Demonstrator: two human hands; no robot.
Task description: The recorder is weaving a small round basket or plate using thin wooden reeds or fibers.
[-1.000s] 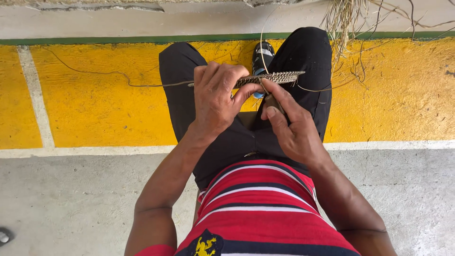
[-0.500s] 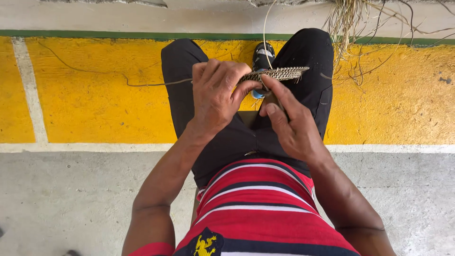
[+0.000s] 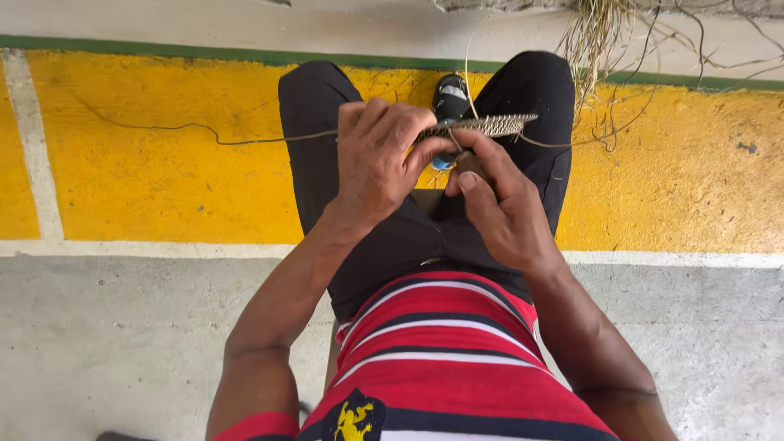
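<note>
Yellow-painted floor is lying under my knees while my left hand (image 3: pixel 377 159) is pinching the braided strip (image 3: pixel 482 126) above my lap and my right hand (image 3: pixel 500 208) is nipping a strand; I am risking the loose fibre (image 3: pixel 245 139) slipping and the plait unravelling.

Concrete floor (image 3: pixel 122 343): grey near edge, then a white line, a broad yellow painted band (image 3: pixel 147 163), a green stripe at the far edge. Lying on it: a thin strand (image 3: pixel 204 131) across the yellow band; dry grass fibres (image 3: pixel 604 49) at the far right corner.
</note>
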